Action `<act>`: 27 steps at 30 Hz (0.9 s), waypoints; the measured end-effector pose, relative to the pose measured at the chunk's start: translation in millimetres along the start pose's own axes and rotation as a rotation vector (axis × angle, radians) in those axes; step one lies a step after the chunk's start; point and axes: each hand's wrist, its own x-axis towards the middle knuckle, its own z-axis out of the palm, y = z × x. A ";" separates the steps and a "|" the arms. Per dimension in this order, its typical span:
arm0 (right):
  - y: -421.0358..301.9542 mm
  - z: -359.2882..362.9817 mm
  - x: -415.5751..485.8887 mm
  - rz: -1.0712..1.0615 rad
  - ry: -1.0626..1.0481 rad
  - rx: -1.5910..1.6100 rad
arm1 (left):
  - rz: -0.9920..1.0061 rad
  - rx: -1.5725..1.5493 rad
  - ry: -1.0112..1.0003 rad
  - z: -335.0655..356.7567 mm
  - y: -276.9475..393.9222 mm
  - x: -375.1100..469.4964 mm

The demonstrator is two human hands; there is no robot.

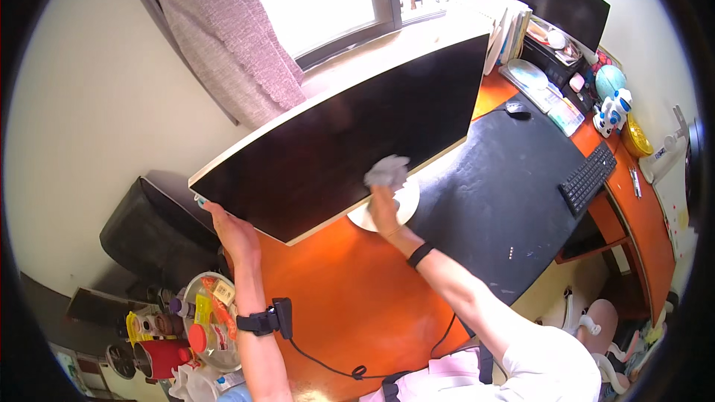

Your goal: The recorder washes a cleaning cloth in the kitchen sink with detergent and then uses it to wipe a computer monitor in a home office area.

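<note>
A wide monitor [346,134] with a dark screen and pale frame stands on a round white base [410,201] on the orange desk. My right hand [384,209] holds a crumpled grey cloth [387,172] against or just before the screen's lower edge; the cloth is blurred. At the monitor's lower left corner, my left hand [234,231] touches the side of the frame, its fingers partly hidden behind the edge. A black band circles my right wrist, and a strapped black device with a cable is on my left wrist.
A black desk mat [491,195] carries a mouse [518,110] and a keyboard [588,178]. Behind them are a toy robot [613,111], a globe [610,81] and a second monitor [561,0]. A tray of jars and packets [192,290] lies left of my left forearm. The cable crosses the desk's near part.
</note>
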 end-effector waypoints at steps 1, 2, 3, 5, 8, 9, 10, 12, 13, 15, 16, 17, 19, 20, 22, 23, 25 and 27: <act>-12.1 15.8 -12.4 -0.021 -0.127 -0.025 | 0.022 -0.044 -0.063 1.9 0.9 -0.8; -31.6 29.3 -20.6 -0.183 -0.121 0.105 | 0.047 -0.085 -0.123 -0.4 2.7 -0.4; -52.8 40.1 -23.4 -0.345 -0.112 0.238 | 0.055 -0.080 -0.115 -5.4 4.3 0.9; -97.4 44.5 -14.6 -0.281 -0.809 0.195 | 0.047 0.054 -0.016 -16.0 -1.2 7.0; -121.0 57.4 -18.5 -0.398 -0.805 0.131 | 0.090 -0.018 -0.119 -11.0 -2.6 7.0; -122.4 55.9 -16.1 -0.399 -0.805 0.133 | 0.091 -0.017 -0.118 -10.7 -1.1 6.1; -121.0 53.6 -12.6 -0.502 -0.642 0.192 | 0.094 -0.006 -0.115 -10.4 0.3 5.2; -107.7 49.0 -10.8 -0.597 -0.479 0.249 | 0.091 0.007 -0.113 -0.4 6.0 -2.1; -95.9 42.8 -11.9 -0.609 -0.675 0.102 | 0.041 0.041 -0.072 4.4 10.8 -8.3; -72.6 25.9 -11.0 -0.617 -0.870 -0.053 | -0.007 0.071 -0.030 6.1 13.4 -10.3; -61.8 17.9 -9.1 -0.598 -0.888 -0.074 | 0.066 0.060 -0.020 -2.8 9.4 -3.7; -45.9 5.2 -5.9 -0.568 -0.912 -0.110 | 0.127 0.039 -0.019 -5.0 2.4 1.0; -16.8 -17.9 3.7 -0.680 -0.842 -0.252 | 0.104 0.145 0.022 -2.2 4.5 -2.2; 8.9 -28.6 3.9 -0.689 -0.715 -0.191 | 0.084 0.241 0.052 4.6 4.6 -5.5; 30.8 -56.8 15.2 -0.614 -0.753 -0.193 | 0.084 0.196 0.061 3.3 8.0 -6.1; 31.3 -76.7 26.7 -0.614 -0.737 -0.224 | 0.083 0.154 0.072 -0.6 7.2 -4.4; 61.7 -108.7 36.5 -0.604 -0.737 -0.330 | 0.077 0.145 0.069 -5.5 5.2 0.2; 93.6 -140.6 41.2 -0.577 -0.647 -0.334 | 0.067 0.137 0.066 -4.0 2.2 0.5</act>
